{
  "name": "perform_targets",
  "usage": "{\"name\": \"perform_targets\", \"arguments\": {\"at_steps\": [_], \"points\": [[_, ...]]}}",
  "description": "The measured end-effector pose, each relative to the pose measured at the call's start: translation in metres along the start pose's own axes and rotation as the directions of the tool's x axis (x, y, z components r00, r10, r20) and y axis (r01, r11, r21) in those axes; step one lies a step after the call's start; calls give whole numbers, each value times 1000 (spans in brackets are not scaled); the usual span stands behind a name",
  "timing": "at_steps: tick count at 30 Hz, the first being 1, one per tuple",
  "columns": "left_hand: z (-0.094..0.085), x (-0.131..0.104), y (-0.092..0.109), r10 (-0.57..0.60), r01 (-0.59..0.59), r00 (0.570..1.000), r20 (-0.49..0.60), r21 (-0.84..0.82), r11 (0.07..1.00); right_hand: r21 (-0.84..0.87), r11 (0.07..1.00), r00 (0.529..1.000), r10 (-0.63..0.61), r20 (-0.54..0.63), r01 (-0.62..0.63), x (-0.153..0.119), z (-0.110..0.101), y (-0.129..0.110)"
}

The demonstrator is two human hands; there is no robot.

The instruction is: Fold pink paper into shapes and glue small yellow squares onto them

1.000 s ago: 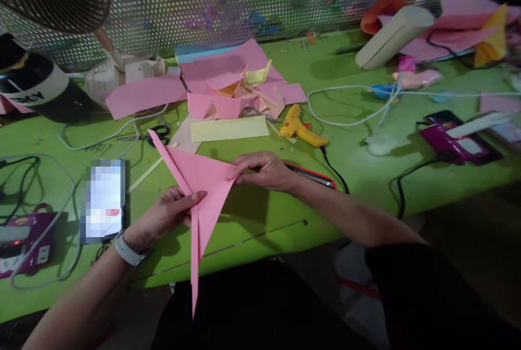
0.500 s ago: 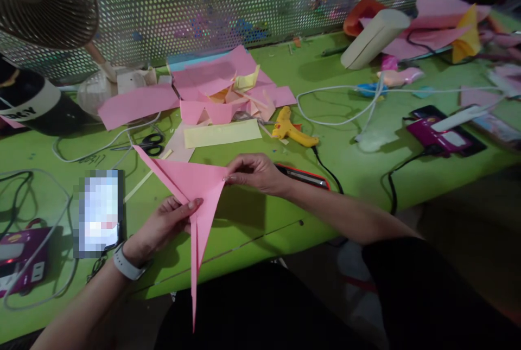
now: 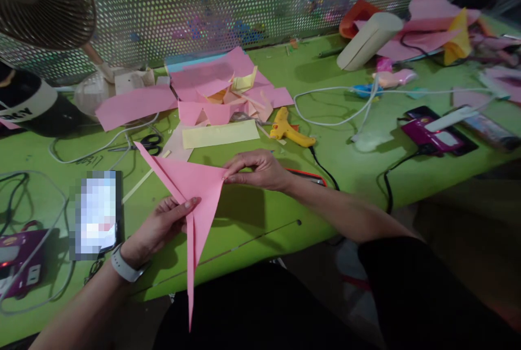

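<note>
A folded pink paper (image 3: 205, 187) with long narrow points is held up over the green table's front part. One point reaches up to the left and another hangs down past the table edge. My left hand (image 3: 165, 222) pinches its middle fold, thumb on top and the other fingers mostly behind the paper. At the paper's right corner, my right hand (image 3: 256, 170) grips the tip between thumb and fingers.
A phone (image 3: 97, 211) lies left of my left hand, black scissors (image 3: 150, 145) above it. Beyond the paper are a yellow strip (image 3: 222, 134), pink scraps (image 3: 215, 76) and a yellow glue gun (image 3: 291, 128). Purple power blocks (image 3: 433, 132) with cables sit at both sides.
The whole view has shifted slightly, so the table items appear a little further left. Both hands keep their hold on the pink paper, whose pose is nearly the same.
</note>
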State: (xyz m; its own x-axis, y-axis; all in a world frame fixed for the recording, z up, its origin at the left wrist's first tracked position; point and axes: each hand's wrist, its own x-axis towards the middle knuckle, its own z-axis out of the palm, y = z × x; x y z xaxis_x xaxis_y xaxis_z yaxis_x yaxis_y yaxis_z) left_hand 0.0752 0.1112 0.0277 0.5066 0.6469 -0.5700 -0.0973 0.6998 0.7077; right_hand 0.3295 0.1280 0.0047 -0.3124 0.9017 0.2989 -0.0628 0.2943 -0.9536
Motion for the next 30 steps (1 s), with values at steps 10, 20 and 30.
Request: {"name": "perform_targets", "arguments": {"at_steps": [10,20,30], "points": [[-3,2,-2,-16,16,1000,-21,12,1000,136,983,988,131,-76,-120,-2,9,1],[-5,3,-3,-55,56,996,-65,4,998,89,989,988,125,-88,-117,-1,10,0],[-17,-4,6,30,4,992,-124,272,962,-39,994,993,98,-73,-101,0,4,-8]]}}
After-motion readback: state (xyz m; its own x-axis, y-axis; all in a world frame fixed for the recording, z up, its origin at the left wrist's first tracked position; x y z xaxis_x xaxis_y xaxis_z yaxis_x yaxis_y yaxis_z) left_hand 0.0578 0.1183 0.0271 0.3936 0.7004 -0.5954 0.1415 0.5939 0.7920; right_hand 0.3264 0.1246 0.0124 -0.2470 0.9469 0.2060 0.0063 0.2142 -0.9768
